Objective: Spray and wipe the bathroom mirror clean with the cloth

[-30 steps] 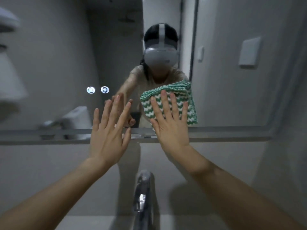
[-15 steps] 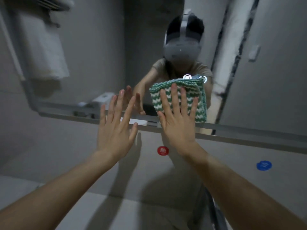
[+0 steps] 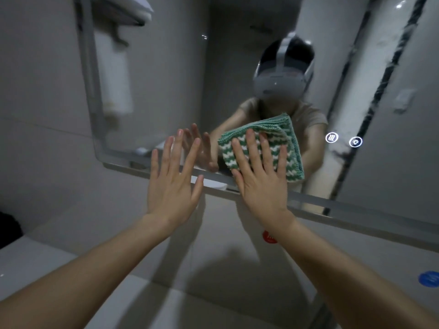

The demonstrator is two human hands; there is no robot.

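Right hand (image 3: pixel 262 184) flat, fingers straight and spread, pressing folded green-and-white zigzag knit cloth (image 3: pixel 288 148) against lower part of large frameless wall mirror (image 3: pixel 166 91), just above its bottom edge. Left hand (image 3: pixel 172 184) beside it, fingers straight and fanned, holding nothing; contact with glass unclear. Two small lit round touch icons (image 3: pixel 331 137) on mirror, right of cloth. Red round sticker (image 3: pixel 268 236) on grey wall below

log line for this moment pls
phase: wiping | right hand: flat, presses cloth on mirror lower edge | left hand: open, holds nothing
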